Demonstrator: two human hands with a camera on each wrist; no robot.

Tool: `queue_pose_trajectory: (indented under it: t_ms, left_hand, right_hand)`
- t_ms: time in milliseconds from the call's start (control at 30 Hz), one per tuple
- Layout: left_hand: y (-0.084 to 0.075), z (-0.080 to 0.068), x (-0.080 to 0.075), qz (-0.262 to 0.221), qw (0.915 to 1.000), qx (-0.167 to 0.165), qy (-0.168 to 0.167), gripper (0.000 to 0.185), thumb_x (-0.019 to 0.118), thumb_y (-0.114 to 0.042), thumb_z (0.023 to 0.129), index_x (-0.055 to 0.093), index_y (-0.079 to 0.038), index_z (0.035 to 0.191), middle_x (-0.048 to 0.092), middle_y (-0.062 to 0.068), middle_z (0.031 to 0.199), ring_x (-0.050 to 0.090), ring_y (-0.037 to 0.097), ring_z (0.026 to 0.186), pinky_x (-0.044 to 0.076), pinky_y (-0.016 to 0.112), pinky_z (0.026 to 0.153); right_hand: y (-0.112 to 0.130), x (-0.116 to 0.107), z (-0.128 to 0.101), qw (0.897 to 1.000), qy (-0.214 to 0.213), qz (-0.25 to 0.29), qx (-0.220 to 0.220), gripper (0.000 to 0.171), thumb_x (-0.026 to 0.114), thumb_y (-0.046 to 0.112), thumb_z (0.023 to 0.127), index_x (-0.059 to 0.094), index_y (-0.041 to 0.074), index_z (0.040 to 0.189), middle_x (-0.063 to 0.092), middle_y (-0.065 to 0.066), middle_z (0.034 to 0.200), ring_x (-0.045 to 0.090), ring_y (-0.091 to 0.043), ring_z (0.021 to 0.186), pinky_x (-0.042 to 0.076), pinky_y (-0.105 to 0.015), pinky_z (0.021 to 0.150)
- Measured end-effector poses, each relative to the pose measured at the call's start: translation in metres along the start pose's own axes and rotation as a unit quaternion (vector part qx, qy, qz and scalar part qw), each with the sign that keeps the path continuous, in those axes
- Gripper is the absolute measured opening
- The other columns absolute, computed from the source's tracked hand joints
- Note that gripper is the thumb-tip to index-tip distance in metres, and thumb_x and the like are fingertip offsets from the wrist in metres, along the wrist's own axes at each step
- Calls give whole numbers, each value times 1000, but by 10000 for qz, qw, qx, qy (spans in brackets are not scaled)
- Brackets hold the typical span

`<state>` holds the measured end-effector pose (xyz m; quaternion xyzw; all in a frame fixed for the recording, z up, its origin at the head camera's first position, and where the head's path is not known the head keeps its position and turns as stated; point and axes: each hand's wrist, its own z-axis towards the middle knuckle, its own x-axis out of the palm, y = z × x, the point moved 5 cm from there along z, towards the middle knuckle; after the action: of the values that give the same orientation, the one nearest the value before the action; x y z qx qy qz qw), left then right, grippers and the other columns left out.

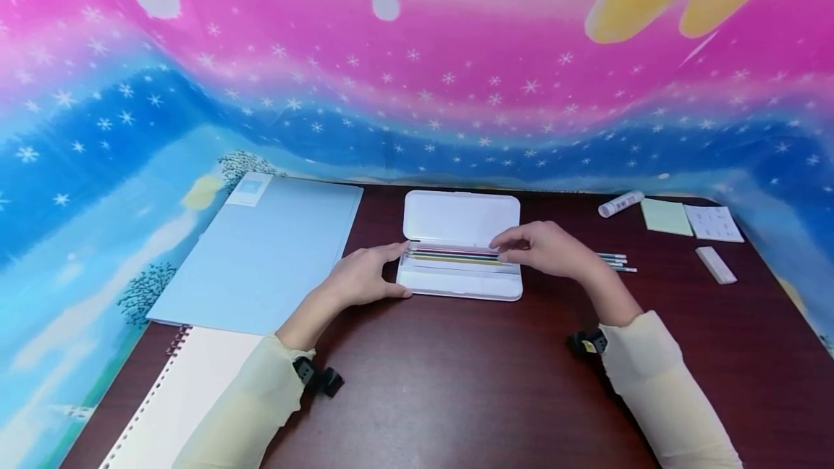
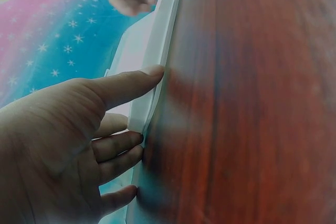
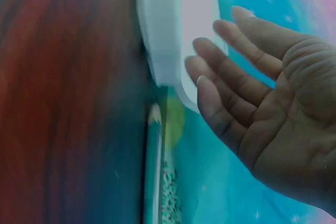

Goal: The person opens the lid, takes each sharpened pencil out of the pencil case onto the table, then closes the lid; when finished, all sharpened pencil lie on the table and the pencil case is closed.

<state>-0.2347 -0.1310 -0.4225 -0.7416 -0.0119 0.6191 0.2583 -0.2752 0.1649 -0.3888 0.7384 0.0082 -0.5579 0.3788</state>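
A white pencil case [image 1: 461, 217] lies with its lid up on the dark wooden table, several pencils [image 1: 456, 255] lined up inside. My left hand [image 1: 361, 273] holds the case at its left end; the thumb presses its front wall and the fingertips touch its side, as the left wrist view shows. Over the right end of the case is my right hand [image 1: 544, 248], fingers loosely bent. The right wrist view shows that hand [image 3: 262, 98] with nothing in it. A green pencil [image 3: 154, 161] lies on the table beside the case.
More pencils [image 1: 615, 262] lie right of the case, partly behind my right hand. Farther right are a glue stick [image 1: 620, 204], sticky notes [image 1: 666, 216], a printed pad [image 1: 714, 224] and a white eraser [image 1: 715, 265]. A blue folder [image 1: 280, 244] and spiral notebook [image 1: 189, 382] lie left.
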Motion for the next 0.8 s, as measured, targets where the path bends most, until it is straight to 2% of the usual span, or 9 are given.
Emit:
queue_pose_trajectory:
  t_ms: [133, 267, 533, 700, 800]
  left_hand:
    - [1, 1, 0, 30, 10000, -31, -16, 92, 82, -52, 80, 41, -23, 157, 49, 1, 157, 53, 26, 140, 46, 49, 109]
    - [1, 0, -1, -2, 10000, -34, -30, 92, 82, -52, 80, 41, -23, 157, 49, 1, 156, 53, 27, 140, 46, 50, 109]
    - [1, 0, -2, 40, 10000, 21, -69, 91, 83, -52, 79, 43, -23, 156, 50, 1, 156, 53, 27, 139, 47, 50, 109]
    - [0, 1, -1, 67, 9999, 68, -91, 92, 83, -52, 78, 44, -22, 155, 51, 1, 155, 54, 27, 138, 47, 50, 108]
    - [-1, 1, 0, 68, 9999, 53, -84, 92, 83, -52, 78, 44, -22, 155, 51, 1, 155, 55, 27, 137, 47, 50, 107]
  right_hand:
    - [8, 14, 6, 9989, 378, -242, -102, 30, 70, 22, 96, 74, 19, 126, 76, -1, 118, 69, -15, 104, 55, -42, 91]
    - [12, 22, 7, 9974, 581, -415, -131, 26, 69, 18, 96, 76, 20, 122, 75, -2, 117, 66, -17, 102, 54, -44, 92]
    - [16, 27, 8, 9964, 608, -586, -65, 25, 63, 11, 99, 76, 18, 119, 73, -6, 120, 63, -20, 104, 52, -45, 94]
    - [17, 28, 10, 9954, 654, -701, 32, 22, 64, 13, 99, 77, 19, 117, 73, -4, 119, 60, -19, 100, 50, -44, 94]
    - [15, 28, 9, 9959, 584, -687, 36, 22, 66, 14, 98, 78, 21, 116, 73, -4, 121, 63, -19, 105, 51, -45, 97]
